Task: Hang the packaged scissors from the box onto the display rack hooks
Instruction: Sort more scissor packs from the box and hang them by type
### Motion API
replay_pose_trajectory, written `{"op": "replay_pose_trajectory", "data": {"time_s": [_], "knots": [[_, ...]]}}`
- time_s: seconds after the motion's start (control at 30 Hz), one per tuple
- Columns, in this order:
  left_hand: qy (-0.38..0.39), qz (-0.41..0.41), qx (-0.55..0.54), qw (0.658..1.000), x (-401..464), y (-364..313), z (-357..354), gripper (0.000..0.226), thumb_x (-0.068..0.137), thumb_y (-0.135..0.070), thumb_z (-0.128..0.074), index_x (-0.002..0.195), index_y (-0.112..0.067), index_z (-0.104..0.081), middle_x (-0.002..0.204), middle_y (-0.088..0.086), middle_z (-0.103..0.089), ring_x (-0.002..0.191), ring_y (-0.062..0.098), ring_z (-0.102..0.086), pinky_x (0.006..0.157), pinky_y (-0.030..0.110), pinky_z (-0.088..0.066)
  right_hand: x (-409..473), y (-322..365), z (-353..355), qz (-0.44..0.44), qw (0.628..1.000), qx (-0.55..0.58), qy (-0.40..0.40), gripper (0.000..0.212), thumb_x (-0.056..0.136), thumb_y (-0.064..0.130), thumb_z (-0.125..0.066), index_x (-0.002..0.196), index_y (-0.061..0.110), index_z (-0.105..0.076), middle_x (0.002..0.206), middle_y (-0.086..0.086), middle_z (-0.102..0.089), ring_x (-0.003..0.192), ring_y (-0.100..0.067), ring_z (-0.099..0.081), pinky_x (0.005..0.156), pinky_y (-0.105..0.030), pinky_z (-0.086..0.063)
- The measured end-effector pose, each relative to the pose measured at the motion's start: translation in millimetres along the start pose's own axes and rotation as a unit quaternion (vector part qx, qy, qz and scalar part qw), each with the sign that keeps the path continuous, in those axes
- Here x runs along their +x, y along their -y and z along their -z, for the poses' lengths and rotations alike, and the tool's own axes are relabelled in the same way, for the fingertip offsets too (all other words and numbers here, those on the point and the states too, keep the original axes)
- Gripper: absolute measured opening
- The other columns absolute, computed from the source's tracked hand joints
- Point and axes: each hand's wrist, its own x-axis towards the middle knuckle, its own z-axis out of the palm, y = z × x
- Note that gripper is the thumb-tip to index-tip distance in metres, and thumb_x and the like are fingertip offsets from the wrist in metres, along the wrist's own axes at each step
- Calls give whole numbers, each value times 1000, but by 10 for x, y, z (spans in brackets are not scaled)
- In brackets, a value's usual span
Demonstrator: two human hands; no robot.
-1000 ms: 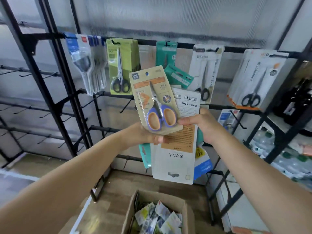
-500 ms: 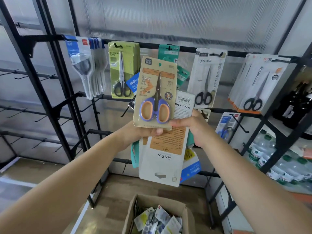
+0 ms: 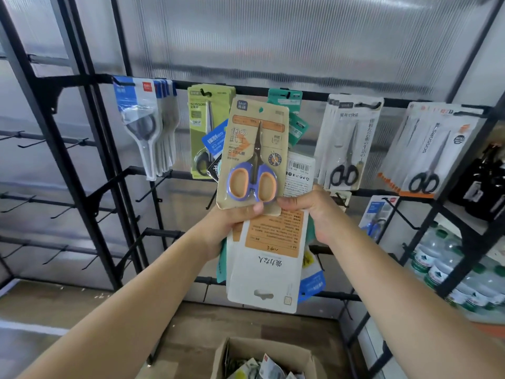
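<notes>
Behind black rack (image 3: pixel 90 149), translucent wall (image 3: pixel 273 36)

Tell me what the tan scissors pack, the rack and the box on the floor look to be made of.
Tan scissors pack: matte kraft-like card, flat with printed text; a clear blister over the scissors seems likely, though I cannot confirm it. Display rack: metal with a black painted finish, judging by thin rigid bars and hooks. Box: brown corrugated cardboard, dull, with open flaps.

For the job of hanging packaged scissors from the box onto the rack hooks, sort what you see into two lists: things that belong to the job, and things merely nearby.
Belongs to the job:
- tan scissors pack, pinched by left hand and right hand
- white pack
- cardboard box
- rack hooks

Merely nearby:
- water bottles
- dark bottles
</notes>
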Motion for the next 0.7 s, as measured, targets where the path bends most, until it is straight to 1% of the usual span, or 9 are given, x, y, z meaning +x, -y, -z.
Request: {"op": "replay_pose_trajectory", "data": {"time_s": [0.13,0.2,0.27,0.37,0.43,0.5,0.6,0.63,0.7], "knots": [[25,15,-7,1000,19,-26,173,82,51,-37,-89,115,4,-60,113,23,-64,101,35,-63,85,41,-55,101,-110,-111,49,998,4,-40,76,47,4,-74,121,4,-54,109,-14,-68,104,-31,-63,91,-43,-49],[31,15,15,999,23,-35,237,57,65,-20,-80,114,3,-62,112,22,-65,100,33,-64,85,41,-54,136,-182,-137,99,993,4,-68,78,48,-4,-75,118,23,-53,106,0,-69,98,-18,-66,81,-33,-53],[19,19,36,999,37,-26,268,43,70,-5,-68,112,3,-63,112,23,-66,99,33,-64,86,42,-54,178,-241,-148,133,988,10,-71,96,50,-12,-75,124,40,-43,110,12,-64,93,-1,-65,71,-20,-52],[-17,31,31,999,78,22,287,41,66,-1,-67,107,0,-64,105,20,-68,95,34,-65,87,45,-54,239,-275,-141,160,986,2,-39,116,56,-13,-71,146,37,-17,121,14,-56,96,6,-62,69,-13,-51],[-31,37,22,999,97,40,284,40,65,-1,-67,105,-1,-64,103,20,-67,94,34,-65,86,46,-53,273,-270,-150,160,987,-7,-20,110,72,-17,-61,149,34,-3,119,19,-52,93,12,-61,68,-10,-50],[-47,39,20,998,110,53,284,37,63,-1,-66,100,-4,-66,100,18,-69,90,31,-66,83,43,-55,315,-259,-155,160,986,-31,-25,100,82,-6,-58,149,35,3,114,32,-46,95,18,-57,70,-7,-47],[-56,37,21,998,139,62,280,37,63,-3,-66,101,-4,-64,96,16,-70,87,30,-67,78,39,-57,357,-199,-162,155,984,-87,-21,117,65,37,-78,147,40,5,132,37,-31,127,5,-38,97,-21,-38],[-53,32,24,998,149,57,274,38,64,-3,-65,102,-3,-63,96,16,-70,87,31,-67,78,40,-57,367,-172,-167,153,983,-97,-13,125,56,42,-83,148,40,3,142,27,-31,132,-2,-36,102,-28,-37],[-46,22,18,999,174,39,266,39,66,-2,-64,105,-1,-62,98,18,-69,87,32,-67,78,40,-57,391,-145,-148,154,983,-95,-12,123,50,38,-87,148,34,-12,142,11,-45,126,-9,-48,98,-33,-44]]}}
